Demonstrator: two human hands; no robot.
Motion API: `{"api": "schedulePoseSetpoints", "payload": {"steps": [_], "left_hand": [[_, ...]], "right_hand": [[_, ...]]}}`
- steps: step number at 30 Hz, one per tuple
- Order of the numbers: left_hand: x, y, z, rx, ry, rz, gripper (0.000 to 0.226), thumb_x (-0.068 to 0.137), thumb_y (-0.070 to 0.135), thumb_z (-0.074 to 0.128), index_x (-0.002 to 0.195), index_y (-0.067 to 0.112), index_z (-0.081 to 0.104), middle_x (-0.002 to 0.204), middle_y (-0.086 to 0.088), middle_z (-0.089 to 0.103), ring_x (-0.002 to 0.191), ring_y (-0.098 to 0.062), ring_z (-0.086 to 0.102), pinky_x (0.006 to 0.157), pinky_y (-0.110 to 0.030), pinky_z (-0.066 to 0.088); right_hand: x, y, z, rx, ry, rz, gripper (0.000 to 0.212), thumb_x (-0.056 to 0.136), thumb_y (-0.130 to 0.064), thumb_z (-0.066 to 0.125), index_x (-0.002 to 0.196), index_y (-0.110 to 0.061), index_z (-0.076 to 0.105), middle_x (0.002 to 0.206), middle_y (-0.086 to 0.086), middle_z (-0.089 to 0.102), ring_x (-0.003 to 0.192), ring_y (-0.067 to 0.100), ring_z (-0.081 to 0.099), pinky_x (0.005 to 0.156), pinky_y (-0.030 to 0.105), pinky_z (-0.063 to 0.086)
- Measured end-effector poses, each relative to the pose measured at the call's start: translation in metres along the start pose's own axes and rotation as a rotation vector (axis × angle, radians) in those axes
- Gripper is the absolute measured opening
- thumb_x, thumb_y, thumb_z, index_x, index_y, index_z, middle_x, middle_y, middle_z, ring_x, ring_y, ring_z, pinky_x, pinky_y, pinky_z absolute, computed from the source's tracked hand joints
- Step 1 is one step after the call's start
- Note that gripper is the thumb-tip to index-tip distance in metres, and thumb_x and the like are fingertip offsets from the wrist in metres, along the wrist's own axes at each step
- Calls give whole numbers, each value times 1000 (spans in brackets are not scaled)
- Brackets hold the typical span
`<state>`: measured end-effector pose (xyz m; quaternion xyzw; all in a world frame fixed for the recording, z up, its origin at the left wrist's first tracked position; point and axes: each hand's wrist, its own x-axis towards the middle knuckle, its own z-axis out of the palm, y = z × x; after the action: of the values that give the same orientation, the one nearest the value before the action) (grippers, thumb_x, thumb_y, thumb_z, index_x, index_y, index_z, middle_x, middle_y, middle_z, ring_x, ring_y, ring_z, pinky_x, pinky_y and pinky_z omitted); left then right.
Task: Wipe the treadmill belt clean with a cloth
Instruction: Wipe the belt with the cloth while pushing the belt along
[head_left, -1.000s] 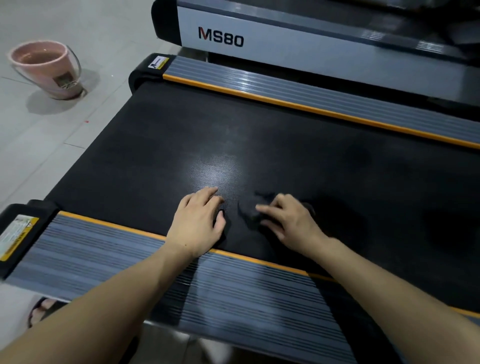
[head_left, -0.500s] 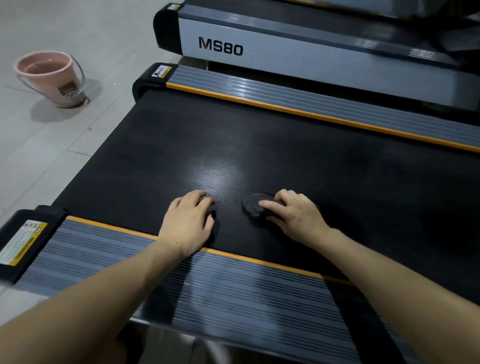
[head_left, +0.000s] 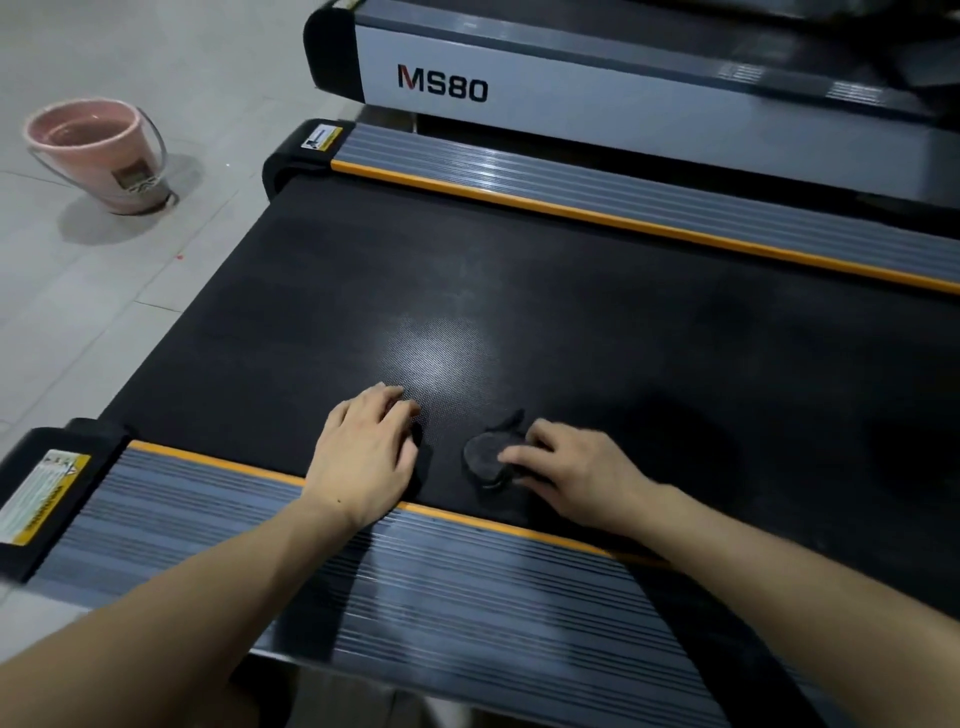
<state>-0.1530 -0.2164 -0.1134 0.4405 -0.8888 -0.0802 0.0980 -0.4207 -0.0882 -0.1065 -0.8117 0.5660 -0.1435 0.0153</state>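
Here the right hand (head_left: 576, 467) has its fingers (head_left: 511, 456) curled on a bunched dark cloth (head_left: 485, 457) lying on the belt (head_left: 519, 291), the left hand (head_left: 363, 457) presses flat just beside, and most of the belt beyond the fingers looks unwiped.

Grey tiled floor (head_left: 78, 322); pink bucket (head_left: 98, 156); second treadmill (head_left: 623, 104) behind.
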Motion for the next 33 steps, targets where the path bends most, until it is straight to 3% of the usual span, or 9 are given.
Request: {"api": "schedulePoseSetpoints", "payload": {"steps": [2,7,15,17,22,26,28,30,33], "left_hand": [[-1,-6,-4,31,-3,-8,43,91,37,37,124,24,62,138,1,56,139,-21,44,111,-42,36],[-9,-20,-7,9,28,-87,44,93,37,34,124,21,61,139,-1,54,140,-22,41,113,-44,34],[-6,-18,-3,-23,-11,-56,47,94,40,37,135,27,54,152,3,45,150,-17,28,123,-42,21],[-7,-18,-3,-21,-7,-60,47,94,40,38,136,26,54,152,2,45,150,-17,28,123,-41,21],[-6,-18,-3,-28,-9,-69,49,93,40,36,135,23,56,152,2,47,150,-17,29,123,-41,22],[-5,-17,-4,-41,1,-72,49,91,38,36,131,22,59,150,1,49,148,-18,33,122,-41,24],[-5,-17,-4,-41,1,-74,49,91,38,36,131,23,59,150,2,49,148,-16,32,122,-40,23],[-4,-17,-5,-48,2,-71,49,90,38,35,131,24,59,150,3,49,148,-15,32,122,-40,24],[-5,-18,-5,-54,8,-71,47,91,38,36,130,24,59,149,3,49,148,-15,33,121,-40,25]], "right_hand": [[33,25,5,-98,29,81,26,95,-47,59,117,-34,65,99,1,56,82,23,61,59,33,52],[100,63,6,-58,97,605,29,96,-46,55,122,-34,61,106,2,56,98,29,62,78,42,54],[34,-8,15,44,-5,44,28,91,-45,61,116,-33,66,96,-1,55,77,20,58,55,30,48],[64,14,21,-72,34,109,27,91,-47,58,114,-34,65,97,1,55,83,23,59,57,35,54],[148,77,20,-74,75,601,28,98,-43,52,120,-29,58,110,5,49,110,29,50,76,42,51],[137,74,24,-64,116,551,39,96,-49,53,130,-32,59,116,3,54,112,27,51,88,45,49],[122,74,23,-124,89,493,54,96,-57,46,144,-32,47,129,0,55,121,26,50,100,46,40],[111,75,18,-167,117,488,66,94,-63,43,152,-32,34,146,2,46,135,24,41,110,47,30],[98,71,20,-169,165,371,72,91,-66,47,152,-28,38,156,7,38,145,25,34,116,50,29]]}}
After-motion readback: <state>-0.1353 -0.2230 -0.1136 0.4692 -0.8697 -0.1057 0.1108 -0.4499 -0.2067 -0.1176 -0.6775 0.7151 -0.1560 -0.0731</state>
